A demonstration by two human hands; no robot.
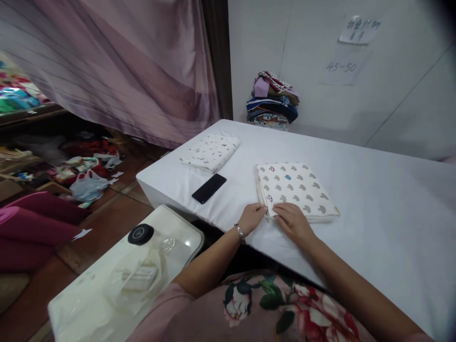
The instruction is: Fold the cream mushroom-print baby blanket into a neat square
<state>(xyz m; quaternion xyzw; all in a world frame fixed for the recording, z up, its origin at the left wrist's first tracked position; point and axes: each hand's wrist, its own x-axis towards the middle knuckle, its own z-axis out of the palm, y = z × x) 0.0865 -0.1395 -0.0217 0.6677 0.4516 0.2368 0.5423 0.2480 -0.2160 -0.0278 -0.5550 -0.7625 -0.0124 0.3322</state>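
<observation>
A folded white cloth [288, 185] with grey mushroom-like prints and a few coloured ones lies on the white-covered table [374, 199] in front of me. My left hand [252, 217], with a bracelet at the wrist, is closed on the cloth's near left corner. Right beside it, my right hand [292, 222] grips the near edge between thumb and fingers. The fingertips partly hide that edge. Farther left lies a second folded white cloth [212, 151] with small dark prints. A black phone [209, 188] rests between that cloth and the table's front edge.
At my left stands a white cabinet [96, 285] with a round black object [140, 234] and a clear plastic bag [142, 275] on top. A stack of folded clothes [272, 102] is by the wall. A pink curtain [160, 71] hangs behind; clutter covers the floor at left.
</observation>
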